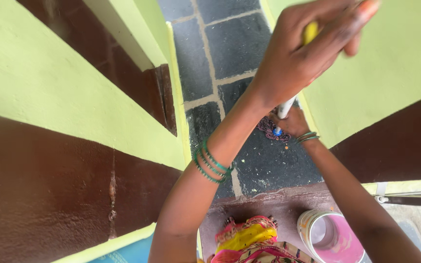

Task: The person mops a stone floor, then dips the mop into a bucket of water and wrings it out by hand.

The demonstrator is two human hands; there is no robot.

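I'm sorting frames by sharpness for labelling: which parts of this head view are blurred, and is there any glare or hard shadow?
In the head view, the left hand near the lens is soft, its fingertips smeared at the top edge; the right hand on the long handle is clearer. The stone floor and paint can look sharp. Light is even, without glare or hard shadows.

Green bangles (210, 164), yellow-and-white handle (288, 100), pink-filled tin (331, 237), lime-and-maroon walls (49, 122), dark grey slab floor (230, 44)
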